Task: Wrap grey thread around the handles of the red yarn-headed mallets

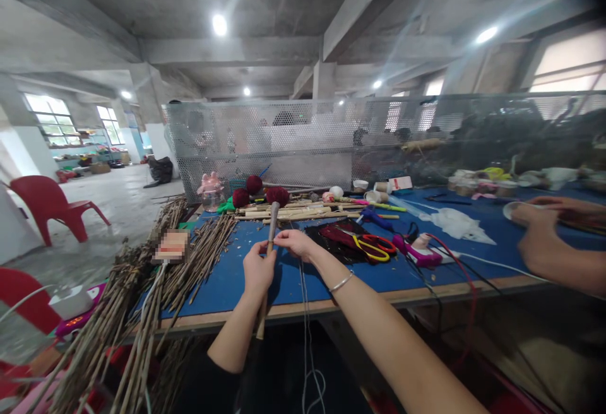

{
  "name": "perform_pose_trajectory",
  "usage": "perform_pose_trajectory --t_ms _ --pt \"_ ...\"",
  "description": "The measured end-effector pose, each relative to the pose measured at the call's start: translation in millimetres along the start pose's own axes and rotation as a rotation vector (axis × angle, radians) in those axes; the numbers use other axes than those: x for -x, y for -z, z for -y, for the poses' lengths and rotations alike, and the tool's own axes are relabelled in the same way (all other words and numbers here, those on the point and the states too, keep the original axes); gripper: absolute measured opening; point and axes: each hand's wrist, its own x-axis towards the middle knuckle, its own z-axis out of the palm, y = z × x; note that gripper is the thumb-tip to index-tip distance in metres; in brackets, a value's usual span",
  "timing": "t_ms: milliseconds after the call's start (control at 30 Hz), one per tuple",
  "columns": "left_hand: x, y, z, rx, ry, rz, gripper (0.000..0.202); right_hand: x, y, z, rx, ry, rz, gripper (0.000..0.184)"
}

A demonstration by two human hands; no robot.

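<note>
My left hand (258,270) is closed round a long wooden stick (271,224) that stands nearly upright over the blue table (227,281). My right hand (296,242) pinches the same stick just beside the left hand's thumb. A thin white string (307,313) hangs down from my right hand past the table's front edge. A silver bangle (341,282) sits on my right wrist.
A heap of thin brown sticks (142,300) covers the table's left end. Yellow-and-red scissors (374,247), a pink glue gun (419,251), dark red pompoms (277,195) and cut sticks lie further back. Another person's hands (544,237) work at right. Mesh screen (331,142) behind; red chair (47,202) left.
</note>
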Motion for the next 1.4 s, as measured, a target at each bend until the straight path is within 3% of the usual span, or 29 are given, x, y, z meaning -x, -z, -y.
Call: perform_pose_trajectory --t_ms 167,333,500,600,800,967,1067,1267,1400 --pt "3.8 -1.5 -0.2 0.140 0.170 -0.004 0.030 -1.4 -8.6 -14.0 -0.104 0.069 -0.007 0.024" --pt "7.4 -1.7 -4.2 0.269 0.154 0.019 0.033 1.3 -8.5 -19.1 -0.197 0.121 -0.010 0.028" --pt "7.8 -3.3 -4.1 0.509 0.209 0.231 0.037 10.1 1.0 -18.9 -0.311 0.069 0.198 0.038" --pt "10.2 -5.4 -3.3 0.495 0.287 0.344 0.039 11.5 6.4 -19.7 -0.294 0.069 0.177 0.034" --pt "15.7 -6.0 -2.6 0.288 0.193 0.129 0.036 11.3 5.7 -18.7 -0.242 0.071 0.083 0.031" --pt "17.0 -3.8 -5.5 0.351 0.217 0.183 0.033 12.5 4.8 -19.6 -0.302 0.072 0.178 0.037" --pt "17.1 -5.6 -2.4 0.383 0.253 0.240 0.035 10.4 5.1 -21.9 -0.272 0.084 0.153 0.033" --pt "16.6 -7.6 3.7 0.266 0.158 0.114 0.035 8.0 4.9 -23.6 -0.226 0.077 0.111 0.031" --pt "17.2 -4.7 0.0 0.336 0.216 0.217 0.035 10.9 5.8 -21.8 -0.301 0.075 0.173 0.037"
